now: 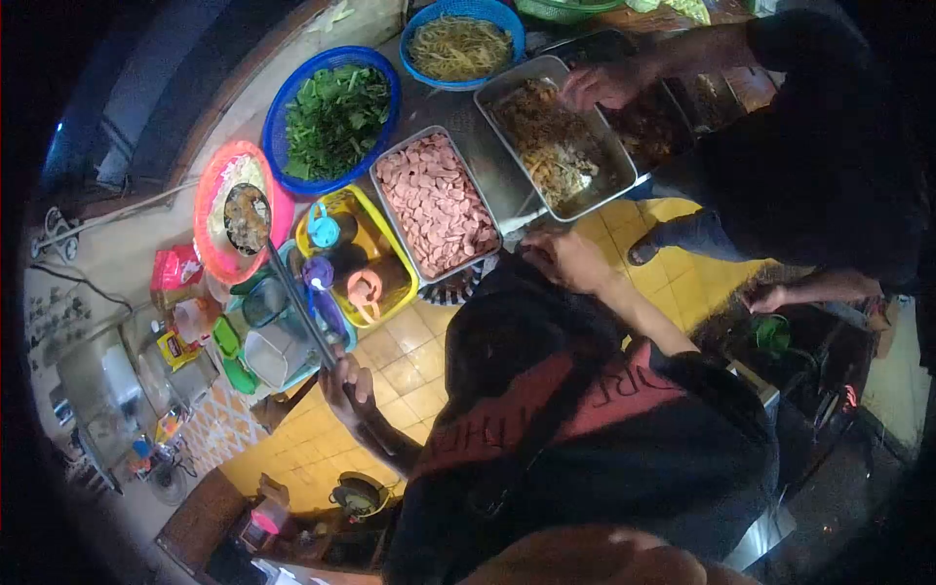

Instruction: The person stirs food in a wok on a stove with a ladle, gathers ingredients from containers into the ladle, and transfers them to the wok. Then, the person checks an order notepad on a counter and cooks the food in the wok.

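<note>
My left hand (353, 385) is closed round the long dark handle of a ladle (310, 310). The ladle's round bowl holds brownish chunks of food (248, 220) and is over a pink basin (279, 216) with pale contents. My right hand (567, 259) is curled near the lower edge of a metal tray (624, 191) of brown, crumbly food; what its fingers hold, if anything, is hidden. Beside it stands a metal tray of sliced pink sausage (439, 200). Between the trays and my left hand is a yellow tub (402, 304) with blue, purple and orange-lidded containers.
Blue baskets hold leafy greens (336, 125) and pale sprouts (458, 49). At right a co-worker in dark clothes (809, 146) reaches a hand (609, 83) over the crumbly-food tray. A left-hand counter carries packets and green containers (234, 361). Yellow tiles (400, 361) cover the floor.
</note>
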`<state>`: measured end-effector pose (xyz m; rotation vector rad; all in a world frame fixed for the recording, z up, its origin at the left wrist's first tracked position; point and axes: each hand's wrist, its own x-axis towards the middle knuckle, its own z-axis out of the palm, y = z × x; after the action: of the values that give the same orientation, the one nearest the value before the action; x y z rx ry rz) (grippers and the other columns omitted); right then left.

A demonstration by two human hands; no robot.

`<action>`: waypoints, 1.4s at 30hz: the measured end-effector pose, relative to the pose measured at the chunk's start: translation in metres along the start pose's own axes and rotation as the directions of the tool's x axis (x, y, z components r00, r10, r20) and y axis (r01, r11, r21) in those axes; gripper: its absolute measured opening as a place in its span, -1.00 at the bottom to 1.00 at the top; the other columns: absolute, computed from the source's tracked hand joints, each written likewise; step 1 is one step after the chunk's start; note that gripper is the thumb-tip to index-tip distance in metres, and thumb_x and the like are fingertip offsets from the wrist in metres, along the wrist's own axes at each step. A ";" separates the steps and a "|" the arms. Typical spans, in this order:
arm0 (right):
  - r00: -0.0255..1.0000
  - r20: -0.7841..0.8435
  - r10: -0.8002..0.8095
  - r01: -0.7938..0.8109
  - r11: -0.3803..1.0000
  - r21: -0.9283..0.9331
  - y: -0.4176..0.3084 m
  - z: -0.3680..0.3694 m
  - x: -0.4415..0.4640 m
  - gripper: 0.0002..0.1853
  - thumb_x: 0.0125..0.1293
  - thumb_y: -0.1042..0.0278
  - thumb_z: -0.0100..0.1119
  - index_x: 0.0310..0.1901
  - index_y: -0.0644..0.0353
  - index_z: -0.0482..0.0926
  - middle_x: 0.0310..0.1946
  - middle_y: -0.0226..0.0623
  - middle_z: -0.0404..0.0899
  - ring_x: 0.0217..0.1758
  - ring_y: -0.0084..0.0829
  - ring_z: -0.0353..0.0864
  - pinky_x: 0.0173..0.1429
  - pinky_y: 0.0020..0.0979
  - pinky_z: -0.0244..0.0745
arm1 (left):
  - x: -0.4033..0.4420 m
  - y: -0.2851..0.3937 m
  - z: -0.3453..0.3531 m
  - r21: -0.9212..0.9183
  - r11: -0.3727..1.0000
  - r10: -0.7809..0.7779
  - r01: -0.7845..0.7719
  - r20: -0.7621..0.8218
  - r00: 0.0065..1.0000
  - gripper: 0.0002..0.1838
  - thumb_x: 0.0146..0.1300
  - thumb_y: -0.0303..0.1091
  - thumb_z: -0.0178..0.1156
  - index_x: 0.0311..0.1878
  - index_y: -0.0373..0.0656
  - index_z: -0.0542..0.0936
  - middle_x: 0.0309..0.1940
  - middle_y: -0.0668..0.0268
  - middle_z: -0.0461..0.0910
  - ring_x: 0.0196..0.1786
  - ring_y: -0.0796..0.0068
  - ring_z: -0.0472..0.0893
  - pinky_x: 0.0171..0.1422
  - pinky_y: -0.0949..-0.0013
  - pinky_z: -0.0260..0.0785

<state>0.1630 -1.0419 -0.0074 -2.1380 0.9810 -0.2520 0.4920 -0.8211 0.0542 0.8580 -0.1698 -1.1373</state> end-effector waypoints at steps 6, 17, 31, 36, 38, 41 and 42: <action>0.992 0.117 0.041 -0.038 0.999 -0.028 -0.011 0.011 0.035 -0.68 0.26 0.17 0.03 0.01 0.03 0.51 -0.21 -0.02 0.57 -0.18 -0.01 0.57 -0.07 -0.13 0.49 | 0.014 -0.008 0.006 0.043 0.996 -0.079 0.078 0.027 0.997 -0.77 0.18 -0.59 -0.07 -0.07 -0.36 0.33 -0.56 0.29 0.32 -0.71 0.63 0.22 -0.78 0.56 0.09; 0.878 -0.478 0.002 -0.050 0.995 -0.088 0.093 -0.036 0.105 -0.55 0.24 0.27 0.07 0.14 0.21 0.33 -0.03 0.06 0.47 -0.01 0.02 0.49 0.03 -0.14 0.41 | 0.002 -0.052 0.064 0.219 0.968 -0.089 0.121 -0.153 0.984 -0.74 0.12 -0.47 0.10 -0.11 -0.28 0.37 -0.65 0.37 0.28 -0.84 0.62 0.11 -0.84 0.56 -0.02; 0.579 -0.730 0.363 -0.371 0.915 0.160 0.225 -0.142 0.142 -0.62 0.00 0.49 0.19 -0.07 0.24 0.50 -0.14 0.02 0.50 0.00 -0.01 0.44 0.08 -0.19 0.36 | 0.014 -0.139 0.160 0.210 0.964 -0.114 0.162 -0.224 0.968 -0.85 0.14 -0.51 -0.01 -0.23 -0.32 0.32 -0.70 0.44 0.19 -0.83 0.71 0.09 -0.88 0.62 0.01; 0.789 -0.519 0.330 -0.454 0.881 -0.131 0.268 -0.125 0.175 -0.73 0.15 0.34 0.09 -0.09 0.14 0.56 -0.27 -0.08 0.60 -0.17 -0.05 0.58 -0.04 -0.15 0.46 | 0.023 -0.157 0.181 0.241 0.955 -0.104 0.173 -0.272 0.957 -0.84 0.10 -0.50 -0.02 -0.25 -0.33 0.30 -0.70 0.42 0.21 -0.87 0.70 0.07 -0.89 0.62 0.00; 0.865 -0.346 0.364 -0.454 0.861 -0.229 0.274 -0.115 0.185 -0.74 0.17 0.32 0.07 -0.11 0.14 0.57 -0.30 -0.07 0.60 -0.20 -0.04 0.59 -0.06 -0.13 0.47 | 0.025 -0.164 0.186 0.220 0.966 -0.070 0.134 -0.274 0.959 -0.81 0.07 -0.50 0.00 -0.24 -0.32 0.29 -0.72 0.41 0.22 -0.89 0.67 0.08 -0.90 0.60 0.01; 0.963 -0.114 0.243 -0.265 0.800 -0.539 0.250 -0.115 0.184 -0.76 0.18 0.29 0.07 -0.14 0.11 0.59 -0.32 -0.07 0.61 -0.23 -0.06 0.60 -0.11 -0.14 0.50 | 0.027 -0.164 0.189 0.321 0.913 -0.167 0.251 -0.266 0.949 -0.74 0.11 -0.40 0.12 -0.20 -0.34 0.34 -0.73 0.36 0.28 -0.87 0.60 0.22 -0.87 0.57 0.04; 0.974 -0.103 0.202 -0.225 0.811 -0.540 0.244 -0.119 0.182 -0.81 0.19 0.29 0.06 -0.25 0.13 0.62 -0.32 -0.07 0.62 -0.25 -0.12 0.64 -0.16 -0.19 0.55 | 0.026 -0.166 0.191 0.317 0.916 -0.161 0.247 -0.273 0.948 -0.74 0.11 -0.40 0.12 -0.20 -0.34 0.34 -0.73 0.36 0.28 -0.87 0.60 0.22 -0.87 0.57 0.04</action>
<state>0.0949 -1.3406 -0.1209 -2.5046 1.4435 0.1211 0.2823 -0.9652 0.0646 1.3496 -0.0801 -1.2057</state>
